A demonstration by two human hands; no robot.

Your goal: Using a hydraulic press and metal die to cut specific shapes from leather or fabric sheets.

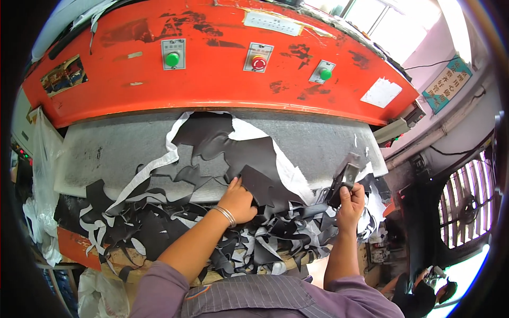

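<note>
A dark sheet of leather-like material with a white underside (252,159) lies across the grey cutting bed, its edges cut into ragged curves. My left hand (237,205), wearing metal bangles, is at the sheet's near edge with its fingers curled onto it. To the right, my right hand (350,206) is closed around a dark metal cutting die (343,183), raised over the near right part of the bed. The die's upper part is smeared by motion. Beneath both hands, cut scraps (270,238) in black and white lie in a tangled heap.
Behind the bed (116,143) stands a red press beam (212,79) with green buttons (172,59) and a red button (258,63). A clear plastic bag (46,175) hangs at the left. Another person (421,294) is at the lower right, near a barred window (466,201).
</note>
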